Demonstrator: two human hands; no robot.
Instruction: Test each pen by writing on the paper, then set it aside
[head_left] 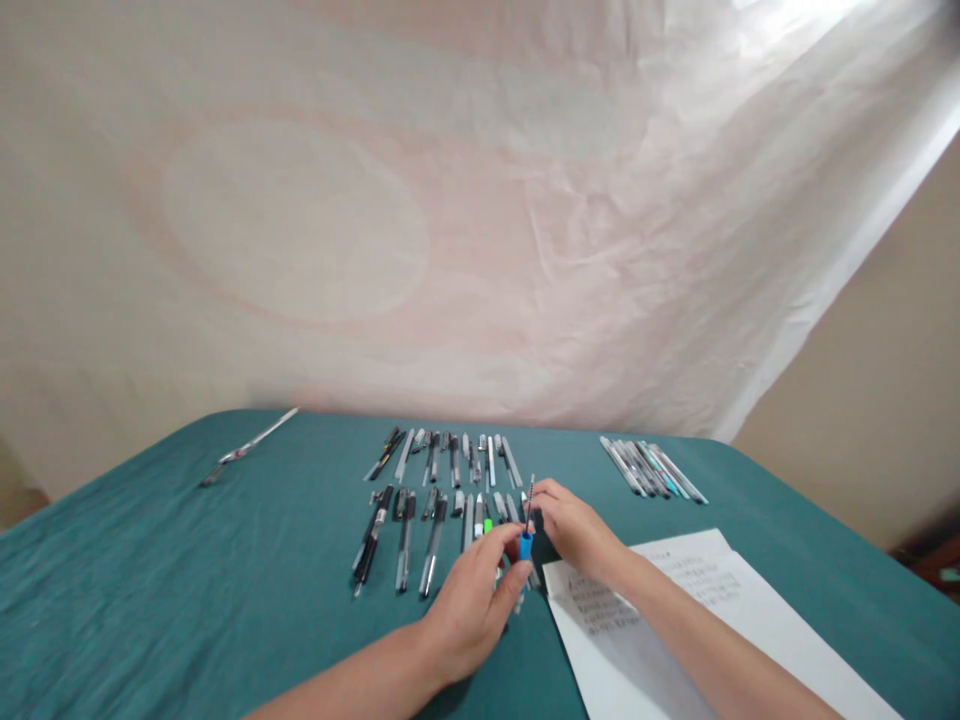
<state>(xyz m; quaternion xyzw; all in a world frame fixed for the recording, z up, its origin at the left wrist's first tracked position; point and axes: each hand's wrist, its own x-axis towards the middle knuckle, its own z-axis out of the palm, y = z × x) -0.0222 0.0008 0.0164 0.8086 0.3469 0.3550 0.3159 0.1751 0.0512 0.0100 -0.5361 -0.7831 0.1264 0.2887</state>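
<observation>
My left hand [476, 600] is closed around a small blue cylindrical piece [526, 547], held upright between thumb and fingers. From its top rises a thin dark rod [530, 505] that looks ridged. Just behind the rod, my right hand [574, 525] has its fingers curled together; what they pinch is hidden. Below and around both hands lie pens in a front row, among them a black pen [373, 540] and a clear pen with dark parts [433, 545]. A bright green piece [487, 525] shows beside my left fingers, which partly cover the pens at that end.
Farther back runs a second row of pens and caps [454, 460]. A bundle of pens [652, 468] rests at the right. White sheets with handwriting [720, 600] lie under my right forearm. One long pen-like item [259, 440] is at the far left of the green cloth [225, 590].
</observation>
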